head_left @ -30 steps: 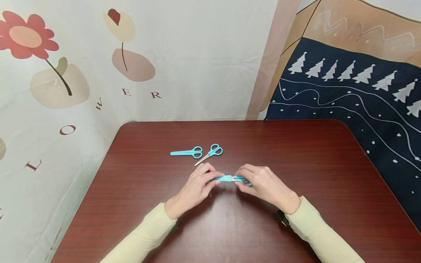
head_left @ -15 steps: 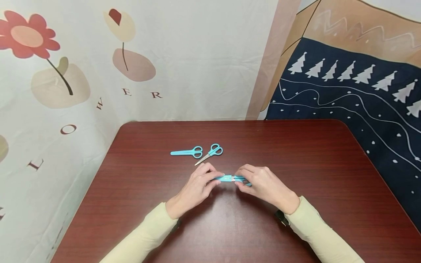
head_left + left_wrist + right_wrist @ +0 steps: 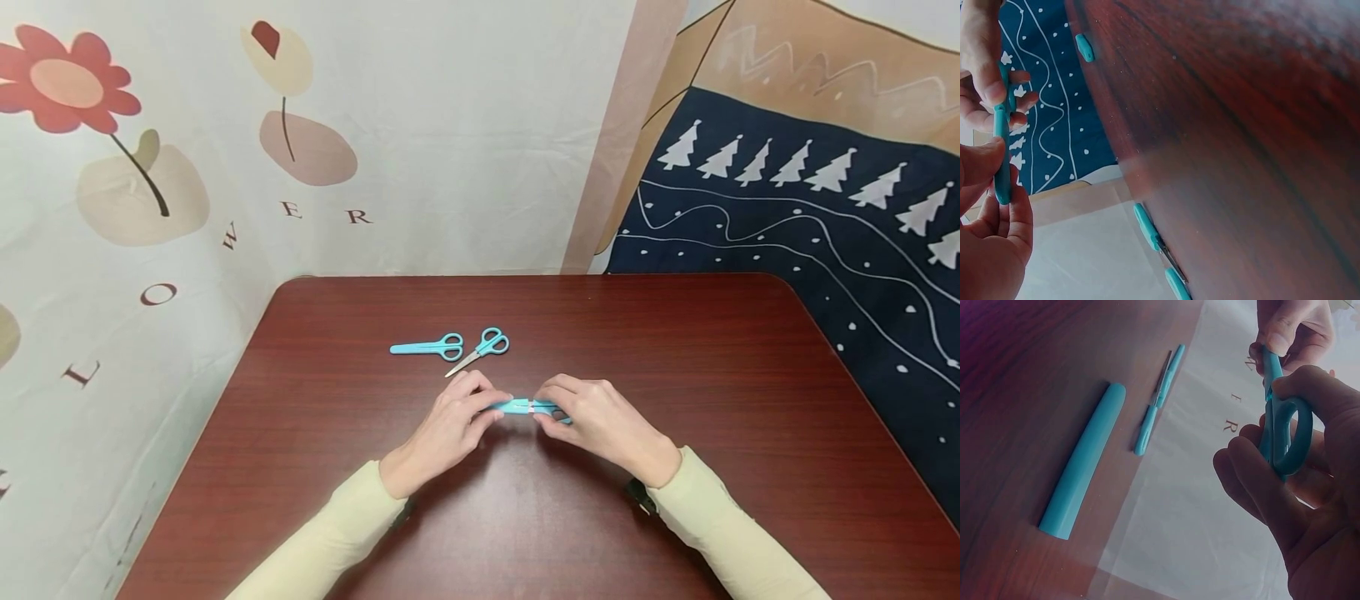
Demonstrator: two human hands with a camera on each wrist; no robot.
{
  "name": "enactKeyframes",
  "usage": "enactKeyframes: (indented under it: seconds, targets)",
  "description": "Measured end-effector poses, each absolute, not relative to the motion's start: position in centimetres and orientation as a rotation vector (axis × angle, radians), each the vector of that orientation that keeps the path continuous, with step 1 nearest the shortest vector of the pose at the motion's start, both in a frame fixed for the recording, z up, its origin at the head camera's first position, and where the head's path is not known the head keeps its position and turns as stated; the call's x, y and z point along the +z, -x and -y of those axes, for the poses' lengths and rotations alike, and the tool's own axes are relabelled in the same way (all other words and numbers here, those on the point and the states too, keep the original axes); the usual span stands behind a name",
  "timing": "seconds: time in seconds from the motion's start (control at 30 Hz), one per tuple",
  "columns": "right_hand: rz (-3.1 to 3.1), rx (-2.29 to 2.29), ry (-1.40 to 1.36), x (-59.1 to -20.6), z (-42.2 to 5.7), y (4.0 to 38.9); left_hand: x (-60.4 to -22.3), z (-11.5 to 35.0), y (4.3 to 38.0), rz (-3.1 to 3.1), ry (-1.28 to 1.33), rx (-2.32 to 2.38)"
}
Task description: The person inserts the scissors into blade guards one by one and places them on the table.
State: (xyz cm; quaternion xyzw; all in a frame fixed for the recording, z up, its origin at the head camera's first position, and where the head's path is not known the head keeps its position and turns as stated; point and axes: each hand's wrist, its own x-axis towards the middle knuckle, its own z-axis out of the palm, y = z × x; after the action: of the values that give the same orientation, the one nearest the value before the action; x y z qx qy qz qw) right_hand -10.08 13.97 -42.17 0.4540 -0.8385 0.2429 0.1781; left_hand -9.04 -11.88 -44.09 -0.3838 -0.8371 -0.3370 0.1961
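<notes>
Over the middle of the table, my left hand (image 3: 450,421) pinches a light-blue scissors sheath (image 3: 515,407) between thumb and fingers. My right hand (image 3: 603,417) grips the blue-handled scissors (image 3: 1300,437) by their finger loops. The blades are inside the sheath, apart from a narrow strip of metal between its mouth and the handles. Sheath and scissors lie in one line, and the left wrist view shows them edge-on. A loose blue sheath (image 3: 1085,465) rests on the table near my right hand, which hides it in the head view.
Beyond my left hand lie bare-bladed blue scissors (image 3: 487,343) and, left of them, another pair in its sheath (image 3: 416,348). The dark red-brown table (image 3: 300,467) reaches back to a printed cloth wall (image 3: 465,167).
The metal strip between sheath and handles has narrowed slightly as my right hand edges left. My left hand keeps its hold, and the scissors on the table stay put.
</notes>
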Motion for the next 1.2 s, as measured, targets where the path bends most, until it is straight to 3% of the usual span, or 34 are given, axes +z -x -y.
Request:
enactKeyframes:
  seconds: [1.2]
  targets:
    - [2.360,0.675,-1.280,-42.40,-13.85,10.05,-44.20,11.33,9.16,2.357,1.092,-0.965]
